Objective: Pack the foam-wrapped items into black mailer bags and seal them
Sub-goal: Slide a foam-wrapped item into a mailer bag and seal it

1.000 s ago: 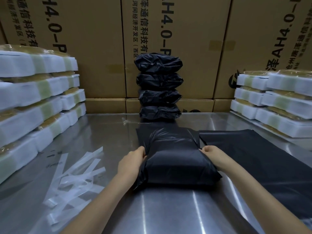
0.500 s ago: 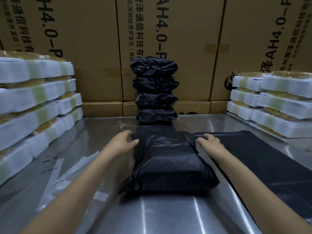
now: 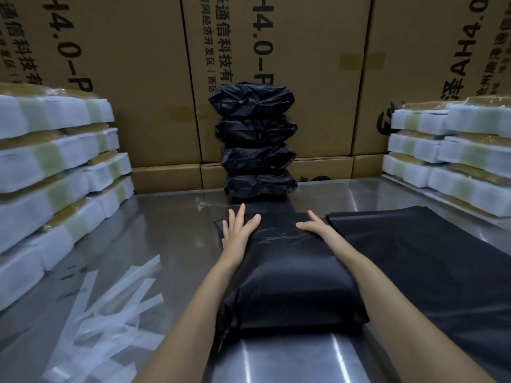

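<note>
steel table (image 3: 166,233) backed by cardboard cartons (image 3: 132,78).

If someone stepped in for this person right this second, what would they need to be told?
Left hand: open, flat on the far flap end of the filled black mailer bag.
Right hand: open, pressing the same end.
Done: four sealed bags stacked at the back by the cartons.
Left: finish pressing this seal, stack it, then bag more foam-wrapped items, piled left and right.
Empty mailer bags lie flat at right; peeled strips at left.
</note>
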`<state>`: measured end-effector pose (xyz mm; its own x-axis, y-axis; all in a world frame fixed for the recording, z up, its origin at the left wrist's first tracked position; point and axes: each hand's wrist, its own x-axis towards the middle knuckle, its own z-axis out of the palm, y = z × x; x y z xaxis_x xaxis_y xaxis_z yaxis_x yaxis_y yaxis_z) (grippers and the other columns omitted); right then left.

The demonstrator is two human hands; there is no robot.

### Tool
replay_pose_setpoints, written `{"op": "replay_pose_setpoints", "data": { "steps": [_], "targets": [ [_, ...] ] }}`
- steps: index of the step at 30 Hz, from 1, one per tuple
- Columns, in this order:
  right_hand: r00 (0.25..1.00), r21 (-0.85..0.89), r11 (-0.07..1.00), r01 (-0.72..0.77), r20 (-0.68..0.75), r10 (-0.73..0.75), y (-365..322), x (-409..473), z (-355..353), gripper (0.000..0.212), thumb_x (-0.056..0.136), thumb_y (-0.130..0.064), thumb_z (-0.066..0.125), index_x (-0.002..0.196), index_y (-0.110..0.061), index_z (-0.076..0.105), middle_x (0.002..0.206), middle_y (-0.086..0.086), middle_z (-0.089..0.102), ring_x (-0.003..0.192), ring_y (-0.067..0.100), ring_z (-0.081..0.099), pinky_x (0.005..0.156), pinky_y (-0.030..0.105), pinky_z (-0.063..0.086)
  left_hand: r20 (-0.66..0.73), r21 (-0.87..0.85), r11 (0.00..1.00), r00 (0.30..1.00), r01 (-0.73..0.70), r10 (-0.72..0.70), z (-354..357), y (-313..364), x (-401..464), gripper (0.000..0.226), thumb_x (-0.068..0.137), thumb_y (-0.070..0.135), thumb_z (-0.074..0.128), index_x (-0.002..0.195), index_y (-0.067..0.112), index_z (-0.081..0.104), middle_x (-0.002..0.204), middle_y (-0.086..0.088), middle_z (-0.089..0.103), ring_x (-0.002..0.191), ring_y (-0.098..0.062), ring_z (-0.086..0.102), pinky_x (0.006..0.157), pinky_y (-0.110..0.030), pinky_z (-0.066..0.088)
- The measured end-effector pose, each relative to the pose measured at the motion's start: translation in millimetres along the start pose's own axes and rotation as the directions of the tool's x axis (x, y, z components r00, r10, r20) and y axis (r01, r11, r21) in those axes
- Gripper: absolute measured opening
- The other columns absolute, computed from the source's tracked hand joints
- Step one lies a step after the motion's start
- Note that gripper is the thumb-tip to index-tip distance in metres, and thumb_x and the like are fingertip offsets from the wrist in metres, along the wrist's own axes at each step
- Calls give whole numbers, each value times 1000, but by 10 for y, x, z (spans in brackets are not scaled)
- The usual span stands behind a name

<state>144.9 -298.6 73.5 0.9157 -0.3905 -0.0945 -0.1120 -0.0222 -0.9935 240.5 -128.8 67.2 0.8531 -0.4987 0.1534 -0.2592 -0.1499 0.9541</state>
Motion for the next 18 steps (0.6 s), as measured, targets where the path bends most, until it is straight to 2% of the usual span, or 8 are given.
{"op": "replay_pose_setpoints", "data": {
  "steps": [3,5,6,10,12,14,15,18],
  "targets": [
    [999,53,997,48,-16,-47,30,-39,17,59,91,-31,56,145,-38,34,143,-4,40,106,12,55,81,21,44,-20,-52,999,1000,-8,7,2,-22,24,61,96,42,44,149,37,14,159,8,-8,144,-14,-18,116,-49,-12],
    [997,62,996,72,-30,-70,42,-47,7,35,91,-28,55,121,-47,49,150,-5,34,124,16,46,101,31,38,-29,-80,997,1000,-11,8,25,-36,37,60,96,41,45,148,37,16,159,8,-6,144,-14,-17,116,-48,-11],
    [996,60,995,80,-37,-77,45,-44,7,30,92,-27,55,113,-48,51,151,-7,33,126,15,44,105,32,35,-34,-94,996,999,-11,8,36,-42,37,60,96,40,46,148,37,18,159,9,-5,144,-13,-17,116,-47,-11],
    [995,53,994,93,-44,-91,61,-24,20,59,93,-26,52,147,-31,31,136,-10,39,102,4,47,77,19,39,-38,-197,980,999,-8,1,27,-68,51,59,94,39,49,147,36,23,159,10,-1,145,-10,-12,117,-43,-5],
    [996,48,995,87,-32,-85,75,-20,14,61,93,-25,51,149,-28,28,133,-10,39,104,4,46,74,17,39,-27,-240,971,1000,-7,1,28,-84,68,59,94,37,50,147,35,25,159,10,0,145,-7,-6,119,-40,-1],
    [996,58,994,88,-39,-86,91,-11,-5,59,94,-24,51,148,-27,30,132,-10,41,92,-2,50,66,9,44,-10,-261,965,1000,-9,6,53,-89,69,58,93,36,51,146,34,27,159,9,3,144,-2,-1,116,-32,4],
    [995,57,994,91,-44,-89,84,-12,-4,57,94,-23,51,147,-27,32,136,-10,41,91,-4,49,65,8,44,-3,-273,962,1000,-10,9,65,-85,63,57,93,36,51,146,34,28,159,10,5,142,1,2,112,-28,7],
    [993,48,993,104,-52,-102,75,-9,6,48,94,-22,51,140,-30,40,151,-10,32,110,1,41,81,17,36,4,-312,950,1000,3,-1,71,-89,50,56,93,35,51,145,33,31,158,8,11,141,0,10,107,-22,9]
  ]
}}
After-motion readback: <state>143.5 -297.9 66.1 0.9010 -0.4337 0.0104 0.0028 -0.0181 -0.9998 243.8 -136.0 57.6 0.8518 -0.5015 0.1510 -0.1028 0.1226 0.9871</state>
